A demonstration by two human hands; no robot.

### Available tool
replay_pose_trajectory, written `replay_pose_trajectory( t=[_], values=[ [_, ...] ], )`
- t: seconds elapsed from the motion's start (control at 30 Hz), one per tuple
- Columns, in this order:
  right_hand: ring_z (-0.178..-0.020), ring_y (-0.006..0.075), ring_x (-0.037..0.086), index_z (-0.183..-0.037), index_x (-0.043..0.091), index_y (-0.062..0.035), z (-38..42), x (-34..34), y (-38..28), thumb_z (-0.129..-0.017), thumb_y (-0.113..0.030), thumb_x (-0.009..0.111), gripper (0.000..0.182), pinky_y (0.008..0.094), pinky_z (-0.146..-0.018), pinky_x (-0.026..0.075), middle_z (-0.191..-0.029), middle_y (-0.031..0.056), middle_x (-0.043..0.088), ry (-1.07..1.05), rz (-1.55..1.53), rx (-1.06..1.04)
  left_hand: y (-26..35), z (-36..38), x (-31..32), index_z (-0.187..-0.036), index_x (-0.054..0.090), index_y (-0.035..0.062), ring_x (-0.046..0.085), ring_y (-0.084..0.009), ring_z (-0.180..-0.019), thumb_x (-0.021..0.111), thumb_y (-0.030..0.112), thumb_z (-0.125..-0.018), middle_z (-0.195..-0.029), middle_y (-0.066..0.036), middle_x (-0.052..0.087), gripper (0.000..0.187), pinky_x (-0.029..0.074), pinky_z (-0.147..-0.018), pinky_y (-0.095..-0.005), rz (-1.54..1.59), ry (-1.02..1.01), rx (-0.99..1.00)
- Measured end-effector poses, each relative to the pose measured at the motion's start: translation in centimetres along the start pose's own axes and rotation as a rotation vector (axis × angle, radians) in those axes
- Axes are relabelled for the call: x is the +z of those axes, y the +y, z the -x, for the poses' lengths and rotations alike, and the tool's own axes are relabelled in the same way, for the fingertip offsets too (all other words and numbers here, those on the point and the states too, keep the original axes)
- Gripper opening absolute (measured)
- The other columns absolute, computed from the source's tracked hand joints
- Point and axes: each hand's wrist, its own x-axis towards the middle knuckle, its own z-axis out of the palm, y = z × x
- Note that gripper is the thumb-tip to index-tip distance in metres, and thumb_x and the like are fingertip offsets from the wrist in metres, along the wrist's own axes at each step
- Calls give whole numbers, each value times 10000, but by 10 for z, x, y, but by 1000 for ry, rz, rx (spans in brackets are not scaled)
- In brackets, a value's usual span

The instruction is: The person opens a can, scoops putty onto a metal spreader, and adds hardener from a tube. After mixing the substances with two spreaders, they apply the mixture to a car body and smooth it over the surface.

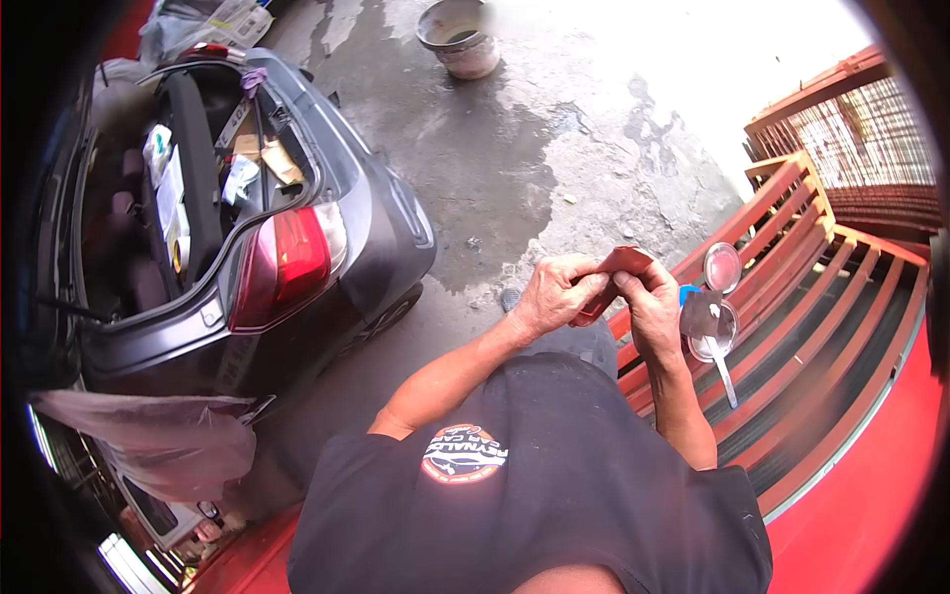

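My left hand [554,294] and my right hand [648,302] meet in front of my body, both pinching a reddish-brown sheet of sandpaper [627,259]. The sheet is bent or folded between my thumbs and fingers, and part of it shows below my left fingers. Just right of my right hand, a dark flat plate [702,309] lies over a round container [727,335] on the red slatted bench [782,287]. A tool with a pale handle [721,368] rests there too. Behind them is a round lid or tin [722,267].
To the left stands a dark grey car [386,213] with its rear open, a red tail light [287,259] and loose items inside. A stained bucket [463,45] sits on the wet, rough concrete floor [584,148]. Thin plastic sheeting [158,436] hangs at lower left.
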Motion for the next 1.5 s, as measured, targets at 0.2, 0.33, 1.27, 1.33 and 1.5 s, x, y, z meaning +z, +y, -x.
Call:
replay_pose_trajectory(
  t=[0.2, 0.33, 1.27, 1.33, 1.5],
  values=[
    [-957, 129, 671, -1223, 659, 3, -5, -51, -3, -966, -15, 658, 258, 299, -858, 557, -1070, 54, 718, 166, -122, 16, 0, -50, 46, -1087, 755, 31, 719, -240, -789, 710, 167, -947, -891, -139, 730, 200, 551, -718, -360, -142, -139, 80],
    [-989, 135, 675, -1254, 638, 20, -6, -102, -3, -956, 6, 677, 301, 304, -916, 544, -1111, 80, 722, 231, -246, 80, -10, -81, 84, -1045, 752, 26, 718, -245, -812, 744, 229, -944, -871, -132, 719, 227, 557, -742, -371, -190, -393, -97],
    [-719, 72, 657, -1153, 679, 4, 50, -227, -13, -982, -136, 717, 225, 232, -626, 528, -899, 27, 720, 714, 24, 268, -89, -188, 212, -1101, 710, -2, 628, -93, -824, 650, 180, -992, -899, -24, 717, 221, 523, -753, -300, -139, -802, -451],
    [-732, 67, 655, -1157, 684, 6, 40, -216, -28, -977, -125, 717, 225, 230, -641, 528, -907, 26, 724, 656, 83, 287, -55, -193, 182, -1054, 700, -10, 600, -83, -791, 657, 182, -982, -845, -33, 689, 210, 508, -713, -309, -86, -775, -386],
    [-678, 78, 646, -1168, 687, 42, 12, -183, -56, -958, -52, 680, 230, 224, -597, 503, -883, 51, 720, 564, 115, 316, -20, -194, 128, -1029, 691, -31, 652, -172, -788, 673, 152, -948, -827, -140, 681, 201, 517, -729, -366, -120, -658, -196]
  ],
)
